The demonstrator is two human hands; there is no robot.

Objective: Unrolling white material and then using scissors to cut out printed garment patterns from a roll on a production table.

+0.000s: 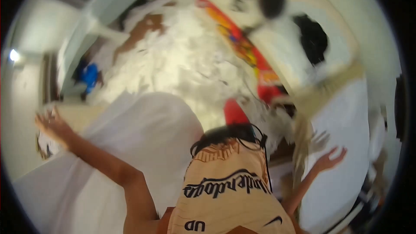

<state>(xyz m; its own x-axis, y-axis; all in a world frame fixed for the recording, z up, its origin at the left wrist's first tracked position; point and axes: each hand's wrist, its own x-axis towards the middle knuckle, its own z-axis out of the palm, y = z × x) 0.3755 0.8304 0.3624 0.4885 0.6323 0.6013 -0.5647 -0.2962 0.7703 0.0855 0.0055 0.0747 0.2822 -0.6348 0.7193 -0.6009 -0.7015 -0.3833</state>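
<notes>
My left hand (55, 128) is stretched out to the far left, fingers apart, beside the edge of a large white sheet-like cloth (147, 147). Nothing shows in its fingers, though motion blurs them a little. Out to the right, my right hand (331, 158) is raised over a long white surface (336, 186), with its fingers loosely spread and nothing in them. A hand-shaped shadow falls on that surface. Between my arms is my peach jersey, with a black strapped item (225, 135) at the waist and a red thing (235, 112) just beyond it.
A wide heap of white scraps (173, 60) covers the floor ahead. Along its right side runs a long red-and-yellow printed piece (236, 39). A black item (313, 39) lies on a pale surface at right. Brown material (143, 30) and a blue thing (89, 77) are at left.
</notes>
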